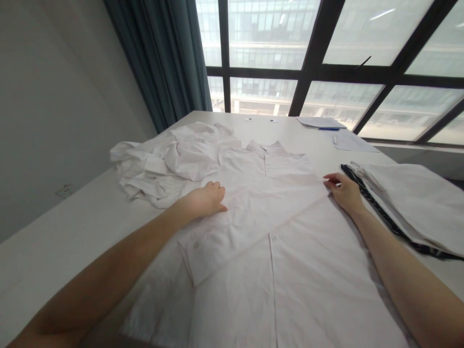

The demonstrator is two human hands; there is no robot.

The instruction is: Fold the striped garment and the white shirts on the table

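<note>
A white button shirt (275, 232) lies spread on the white table (54, 232), collar toward the window, with one sleeve folded across its chest. My left hand (205, 199) rests flat on the shirt's left side, fingers stretched out together. My right hand (342, 189) sits at the shirt's right edge near the shoulder, its fingertips pinching the fabric edge.
A heap of crumpled white clothes (163, 166) lies left of the shirt. Folded white garments with a dark striped trim (406, 203) lie at the right. Papers (353, 141) and a blue pen (328, 128) sit near the window (326, 53); a curtain (163, 58) hangs at the left.
</note>
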